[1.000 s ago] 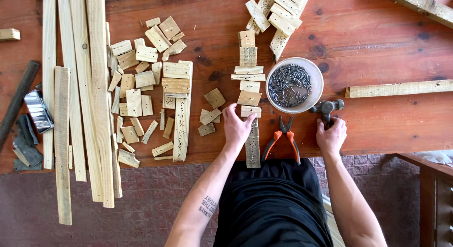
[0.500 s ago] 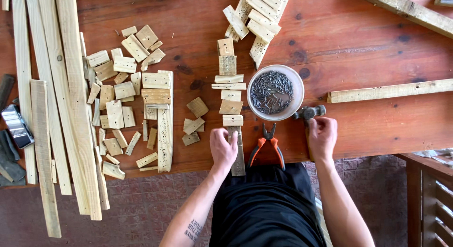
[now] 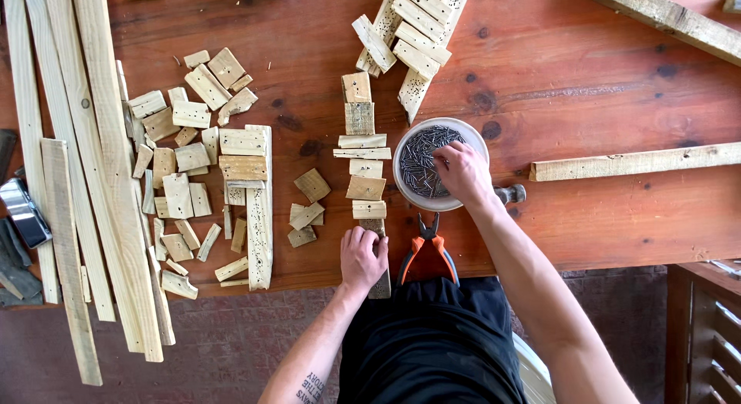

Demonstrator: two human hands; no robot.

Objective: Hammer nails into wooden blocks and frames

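Observation:
My left hand presses down on the near end of a narrow wooden strip at the table's front edge. Short wooden blocks lie across that strip in a row running away from me. My right hand reaches into a white bowl full of small dark nails, fingers bent down among them. A hammer lies on the table just right of the bowl, mostly hidden by my right wrist. Orange-handled pliers rest between my two forearms.
Many small wood offcuts are scattered at the left-centre. Long planks lie along the far left. A slat ladder piece sits at the top centre, a loose batten at the right. A dark cabinet stands at the lower right.
My right hand has let go of the hammer and moved left and up into the nail bowl. The left hand stays on the strip. The camera view shifted slightly.

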